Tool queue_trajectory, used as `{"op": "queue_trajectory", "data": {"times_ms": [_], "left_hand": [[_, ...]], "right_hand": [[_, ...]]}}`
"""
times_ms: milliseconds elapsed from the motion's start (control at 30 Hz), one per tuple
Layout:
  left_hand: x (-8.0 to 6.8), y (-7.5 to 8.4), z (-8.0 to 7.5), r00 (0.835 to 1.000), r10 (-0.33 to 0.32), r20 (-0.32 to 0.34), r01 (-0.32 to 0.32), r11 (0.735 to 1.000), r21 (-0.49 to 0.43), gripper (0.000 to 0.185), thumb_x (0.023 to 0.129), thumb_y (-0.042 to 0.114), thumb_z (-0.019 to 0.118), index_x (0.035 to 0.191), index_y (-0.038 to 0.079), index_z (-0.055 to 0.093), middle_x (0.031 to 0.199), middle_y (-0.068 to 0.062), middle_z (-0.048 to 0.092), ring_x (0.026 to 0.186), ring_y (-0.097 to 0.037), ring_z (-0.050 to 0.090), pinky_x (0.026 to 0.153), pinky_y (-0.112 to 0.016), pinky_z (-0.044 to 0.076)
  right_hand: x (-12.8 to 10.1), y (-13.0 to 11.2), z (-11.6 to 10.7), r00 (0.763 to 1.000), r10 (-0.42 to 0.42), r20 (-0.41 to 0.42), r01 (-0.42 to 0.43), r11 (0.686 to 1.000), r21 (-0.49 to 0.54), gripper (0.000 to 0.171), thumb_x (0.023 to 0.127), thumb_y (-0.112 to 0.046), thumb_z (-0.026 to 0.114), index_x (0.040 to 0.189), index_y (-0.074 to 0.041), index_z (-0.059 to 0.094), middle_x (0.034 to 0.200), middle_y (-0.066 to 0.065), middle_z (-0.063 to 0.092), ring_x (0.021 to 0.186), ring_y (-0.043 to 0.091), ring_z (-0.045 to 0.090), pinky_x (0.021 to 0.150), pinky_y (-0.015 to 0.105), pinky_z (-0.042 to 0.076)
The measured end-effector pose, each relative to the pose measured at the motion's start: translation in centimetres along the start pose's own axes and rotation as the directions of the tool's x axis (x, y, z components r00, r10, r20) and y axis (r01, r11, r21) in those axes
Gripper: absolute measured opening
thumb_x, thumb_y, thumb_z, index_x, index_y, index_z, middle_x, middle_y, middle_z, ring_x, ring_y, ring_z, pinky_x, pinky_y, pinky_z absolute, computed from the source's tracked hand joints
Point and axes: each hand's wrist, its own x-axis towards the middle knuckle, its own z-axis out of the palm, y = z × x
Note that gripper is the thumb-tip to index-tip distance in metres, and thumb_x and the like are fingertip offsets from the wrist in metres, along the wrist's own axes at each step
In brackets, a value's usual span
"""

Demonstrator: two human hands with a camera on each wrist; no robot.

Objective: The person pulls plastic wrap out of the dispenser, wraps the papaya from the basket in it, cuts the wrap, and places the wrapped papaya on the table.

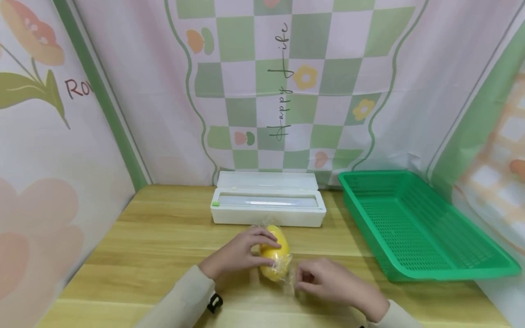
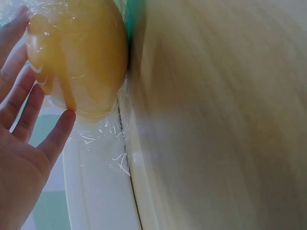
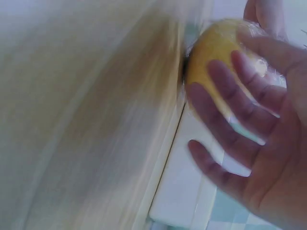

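A yellow lemon point(image 1: 275, 255) wrapped in clear cling film lies on the wooden table point(image 1: 156, 237), just in front of a white cling film box point(image 1: 268, 205). My left hand point(image 1: 242, 253) holds the lemon from the left, with its fingers over the top. The left wrist view shows the fingers and thumb point(image 2: 62, 129) against the wrapped lemon point(image 2: 76, 57), with loose film point(image 2: 105, 139) beneath it. My right hand point(image 1: 328, 282) is just right of the lemon, by the film's loose tail. In the blurred right wrist view its fingers point(image 3: 230, 96) are spread beside the lemon point(image 3: 216, 52).
A green perforated plastic basket point(image 1: 410, 223) stands on the table's right side. The white box has its lid raised, against the back curtain. Patterned fabric walls close in the left, back and right. Bare wood lies to the left of my hands.
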Motion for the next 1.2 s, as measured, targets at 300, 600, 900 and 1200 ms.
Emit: {"op": "queue_trajectory", "data": {"times_ms": [300,600,900,1200], "left_hand": [[0.2,0.1,-0.3,1.000,0.009,0.011,-0.008,1.000,-0.007,0.042,0.087,0.036,0.078,0.124,0.018,0.071,0.128,0.009,0.059,0.123,-0.009,0.051,0.109,-0.031,0.041],[0.3,0.3,-0.4,1.000,-0.013,0.018,0.014,0.999,-0.047,0.040,0.086,0.031,0.080,0.123,0.017,0.072,0.127,0.009,0.059,0.122,-0.009,0.052,0.108,-0.029,0.040],[0.2,0.3,-0.4,1.000,0.000,0.008,0.000,1.000,-0.030,0.042,0.084,0.035,0.082,0.121,0.018,0.073,0.126,0.010,0.060,0.121,-0.008,0.052,0.112,-0.032,0.036],[0.3,0.6,-0.1,0.998,-0.029,-0.047,0.027,0.999,-0.043,0.036,0.088,0.047,0.076,0.113,0.022,0.073,0.117,0.015,0.061,0.112,-0.004,0.054,0.100,-0.030,0.047]], "right_hand": [[0.8,-0.4,0.8,0.966,-0.161,-0.205,0.128,0.978,-0.164,0.004,0.102,-0.025,0.059,0.099,-0.025,0.062,0.088,-0.018,0.058,0.077,-0.003,0.054,0.067,0.024,0.051],[2.0,-0.6,2.0,0.950,-0.068,-0.304,0.016,0.985,-0.172,0.005,0.104,-0.024,0.055,0.100,-0.023,0.058,0.093,-0.017,0.052,0.078,0.001,0.049,0.068,0.024,0.049],[3.3,-0.6,1.1,0.966,0.213,-0.148,-0.166,0.946,0.280,0.021,0.099,-0.030,0.064,0.092,-0.013,0.053,0.080,-0.003,0.051,0.071,0.011,0.048,0.059,0.024,0.043],[3.8,0.3,0.6,0.977,0.197,-0.085,-0.160,0.933,0.322,0.021,0.096,-0.031,0.068,0.095,-0.014,0.056,0.079,-0.002,0.054,0.070,0.011,0.049,0.060,0.023,0.043]]}}
